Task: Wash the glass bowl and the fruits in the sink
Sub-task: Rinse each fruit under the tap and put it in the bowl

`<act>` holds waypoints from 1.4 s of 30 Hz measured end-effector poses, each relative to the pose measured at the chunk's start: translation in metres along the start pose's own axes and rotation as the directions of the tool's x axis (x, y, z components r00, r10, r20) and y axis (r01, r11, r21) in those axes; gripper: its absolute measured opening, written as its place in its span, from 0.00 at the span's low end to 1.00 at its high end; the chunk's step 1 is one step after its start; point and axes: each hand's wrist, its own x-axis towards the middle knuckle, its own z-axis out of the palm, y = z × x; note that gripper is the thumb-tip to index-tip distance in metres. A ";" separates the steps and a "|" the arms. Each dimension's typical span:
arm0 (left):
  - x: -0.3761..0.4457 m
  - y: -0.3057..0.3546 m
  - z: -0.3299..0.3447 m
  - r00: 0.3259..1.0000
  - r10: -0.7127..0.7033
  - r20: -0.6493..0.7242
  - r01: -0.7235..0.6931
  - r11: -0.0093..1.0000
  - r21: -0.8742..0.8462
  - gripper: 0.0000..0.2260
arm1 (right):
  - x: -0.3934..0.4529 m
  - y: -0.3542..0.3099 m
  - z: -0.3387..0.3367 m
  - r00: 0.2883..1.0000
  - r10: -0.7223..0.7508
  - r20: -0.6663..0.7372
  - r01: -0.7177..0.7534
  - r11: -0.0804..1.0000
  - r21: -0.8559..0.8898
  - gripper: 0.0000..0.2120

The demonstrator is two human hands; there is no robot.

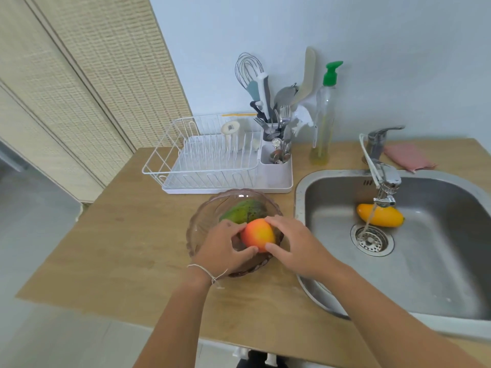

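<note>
A glass bowl (204, 221) stands on the wooden counter just left of the sink (438, 274). Inside it lies a green mango (243, 212). Over the bowl's near side, my left hand (224, 245) and my right hand (295, 243) both grip an orange-red mango (258, 235) from either side. A yellow mango (382, 216) lies in the sink under the tap (385, 179), and a thin stream of water runs down past it to the drain (372, 240).
A white dish rack (212, 160) with a cutlery holder full of utensils stands behind the bowl. A soap bottle with a green pump (324, 123) is beside it. A pink cloth (409, 156) lies behind the tap. The counter's front edge is near my arms.
</note>
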 end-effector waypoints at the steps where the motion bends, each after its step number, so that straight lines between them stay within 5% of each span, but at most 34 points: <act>1: 0.001 0.001 0.002 1.000 -0.003 -0.001 0.003 1.000 -0.003 0.31 | 0.001 0.002 0.000 1.000 -0.019 -0.002 0.019 0.999 -0.049 0.30; 6: 0.005 0.008 0.006 0.999 -0.027 -0.028 0.029 0.997 0.077 0.33 | 0.001 0.006 -0.001 0.991 -0.052 -0.123 0.057 0.997 0.042 0.32; 9: 0.003 0.020 0.003 0.981 -0.010 -0.196 0.025 0.997 0.073 0.35 | -0.011 0.025 -0.011 0.962 0.044 -0.269 0.002 0.986 0.168 0.24; 14: 0.009 0.077 0.039 0.855 0.164 -0.493 -0.256 0.958 -0.126 0.14 | -0.041 0.093 -0.035 0.871 0.240 -0.430 -0.191 0.969 0.155 0.06; 17: 0.023 0.118 0.099 0.910 0.222 -0.349 -0.320 0.913 -0.254 0.11 | -0.056 0.141 -0.054 0.756 0.464 -0.462 -0.440 0.882 0.167 0.04; 21: 0.042 0.141 0.169 0.979 0.191 -0.077 -0.206 0.928 -0.312 0.15 | -0.075 0.197 -0.073 0.616 0.621 -0.484 -0.664 0.740 0.105 0.08; 30: 0.065 0.141 0.208 0.984 0.155 0.089 -0.121 0.944 -0.308 0.15 | -0.032 0.265 -0.091 0.729 0.612 -0.307 -0.684 0.666 -0.297 0.38; 35: 0.066 0.140 0.211 0.985 0.138 0.104 -0.098 0.941 -0.323 0.15 | -0.009 0.264 -0.093 0.696 0.666 -0.270 -0.714 0.600 -0.360 0.37; 39: 0.071 0.139 0.212 0.982 0.126 0.138 -0.069 0.932 -0.356 0.15 | -0.008 0.257 -0.091 0.660 0.727 -0.189 -0.751 0.636 -0.179 0.37; 42: 0.071 0.140 0.211 0.980 0.100 0.174 -0.032 0.934 -0.357 0.16 | -0.022 0.247 -0.075 0.686 0.728 -0.022 -0.720 0.682 0.124 0.38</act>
